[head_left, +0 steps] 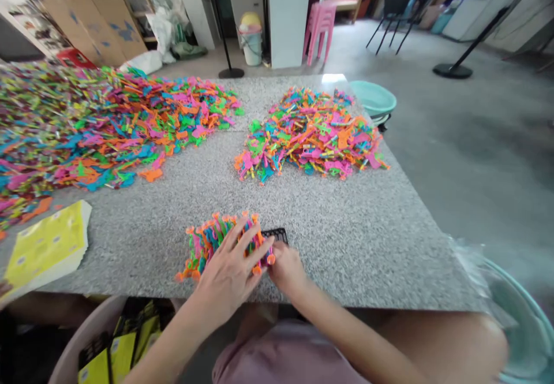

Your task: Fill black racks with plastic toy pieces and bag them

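A row of small plastic toys (pixel 206 242) in pink, green, blue and orange, with round orange ends, lies side by side on the speckled table. My left hand (pixel 229 260) rests across the right part of that row, palm down and fingers spread. At the row's right end my right hand (pixel 288 265) is closed, its fingertips hidden against the last toys, so what it grips does not show. Part of a black holed plastic piece (pixel 277 235) sticks out from behind my right hand and under the row.
Large heaps of loose toys cover the table's left (pixel 142 118) and far right (pixel 315 133). A stack of yellow printed cards (pixel 49 245) lies at left, near a person's fingers (pixel 5 287). Below the edge stands a tub (pixel 80 343) with black and yellow packs.
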`<state>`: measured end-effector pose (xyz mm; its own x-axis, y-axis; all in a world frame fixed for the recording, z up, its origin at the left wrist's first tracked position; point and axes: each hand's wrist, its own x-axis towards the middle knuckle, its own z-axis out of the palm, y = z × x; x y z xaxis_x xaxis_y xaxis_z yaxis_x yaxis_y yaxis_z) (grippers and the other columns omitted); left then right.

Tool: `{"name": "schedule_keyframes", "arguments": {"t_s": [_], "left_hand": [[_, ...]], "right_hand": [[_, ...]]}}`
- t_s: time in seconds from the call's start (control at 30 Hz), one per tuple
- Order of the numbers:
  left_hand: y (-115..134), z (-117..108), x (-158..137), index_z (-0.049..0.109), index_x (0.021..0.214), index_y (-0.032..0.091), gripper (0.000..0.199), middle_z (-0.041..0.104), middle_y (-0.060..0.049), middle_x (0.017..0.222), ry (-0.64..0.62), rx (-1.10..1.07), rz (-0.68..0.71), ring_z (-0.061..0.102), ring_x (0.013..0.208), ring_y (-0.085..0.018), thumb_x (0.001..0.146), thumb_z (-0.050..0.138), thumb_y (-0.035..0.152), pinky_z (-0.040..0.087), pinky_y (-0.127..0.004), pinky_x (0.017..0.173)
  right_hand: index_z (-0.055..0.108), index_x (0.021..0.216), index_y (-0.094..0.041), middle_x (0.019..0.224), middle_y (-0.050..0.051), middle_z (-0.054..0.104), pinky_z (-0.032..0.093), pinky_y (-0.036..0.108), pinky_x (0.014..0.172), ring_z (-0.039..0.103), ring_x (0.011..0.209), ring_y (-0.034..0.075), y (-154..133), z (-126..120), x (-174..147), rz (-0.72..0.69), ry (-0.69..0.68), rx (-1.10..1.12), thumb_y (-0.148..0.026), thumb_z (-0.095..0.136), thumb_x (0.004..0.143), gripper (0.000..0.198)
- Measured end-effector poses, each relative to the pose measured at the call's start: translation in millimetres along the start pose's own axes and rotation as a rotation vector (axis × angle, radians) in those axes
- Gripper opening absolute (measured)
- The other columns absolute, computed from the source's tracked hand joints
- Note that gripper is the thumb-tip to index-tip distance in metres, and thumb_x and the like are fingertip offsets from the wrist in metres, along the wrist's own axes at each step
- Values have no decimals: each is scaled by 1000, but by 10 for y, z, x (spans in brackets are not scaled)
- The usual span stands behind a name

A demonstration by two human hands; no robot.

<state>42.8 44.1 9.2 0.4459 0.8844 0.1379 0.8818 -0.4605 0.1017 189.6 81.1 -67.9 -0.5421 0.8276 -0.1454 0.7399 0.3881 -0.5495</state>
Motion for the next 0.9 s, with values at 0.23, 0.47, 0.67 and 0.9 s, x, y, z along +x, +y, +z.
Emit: {"name": "schedule_keyframes", "arguments": {"t_s": [0.23,0.47,0.67,0.9], "left_hand": [[32,220,-7,61,116,21,27,51,-11,137,158,117,-59,33,141,-36,90,53,27,49,-51,104],[-27,228,-25,60,118,23,30,51,-11,139,198,173,-12,40,137,-34,92,51,35,52,-46,100],[-5,227,-12,61,117,21,30,51,-11,139,210,123,-23,35,140,-32,94,44,29,48,-45,105],[-34,216,-23,60,120,19,30,50,-15,137,171,121,-1,30,143,-36,93,47,25,49,-51,103]], "right_hand": [[67,89,-19,84,1,69,47,25,70,65,77,18,550,-589,685,-96,-113,132,-19,77,69,23],[59,107,-14,97,10,70,48,28,77,67,91,21,651,-835,1932,299,375,128,-17,65,79,29],[67,88,-16,82,5,72,48,26,68,65,74,16,1336,-1100,1224,152,407,385,-26,59,81,15],[68,78,-16,69,1,68,45,25,65,62,66,15,1787,-1820,659,129,225,120,-15,66,72,6]]}}
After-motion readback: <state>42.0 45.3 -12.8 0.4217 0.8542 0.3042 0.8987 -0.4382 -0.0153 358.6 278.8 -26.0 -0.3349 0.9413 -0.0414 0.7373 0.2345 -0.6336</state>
